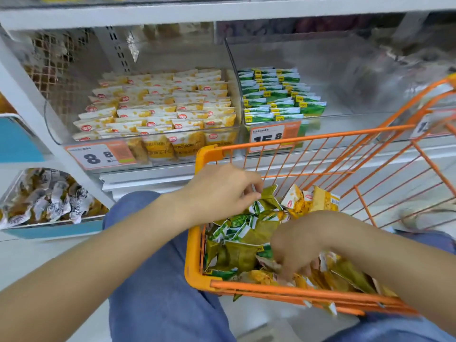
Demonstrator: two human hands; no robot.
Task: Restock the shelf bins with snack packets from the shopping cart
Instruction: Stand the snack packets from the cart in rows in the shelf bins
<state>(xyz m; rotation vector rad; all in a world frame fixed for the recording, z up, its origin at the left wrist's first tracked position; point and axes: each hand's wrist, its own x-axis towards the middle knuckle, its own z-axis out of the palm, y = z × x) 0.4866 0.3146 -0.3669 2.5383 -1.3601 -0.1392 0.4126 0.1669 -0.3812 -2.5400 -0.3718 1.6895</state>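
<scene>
Left hand pinches a green packet above the cart pile. Right hand, fingers curled, digs among yellow packets; its grip is indeterminate. Orange rim lies just beneath those fingers.

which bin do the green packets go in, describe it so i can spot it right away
On the white shelf behind the orange cart, two clear bins sit side by side. It is the right-hand bin, price tag 15.8, only partly filled with green packets; its neighbour holds yellow ones.

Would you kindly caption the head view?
Both hands dig among packets in the orange cart below stocked bins.
</scene>
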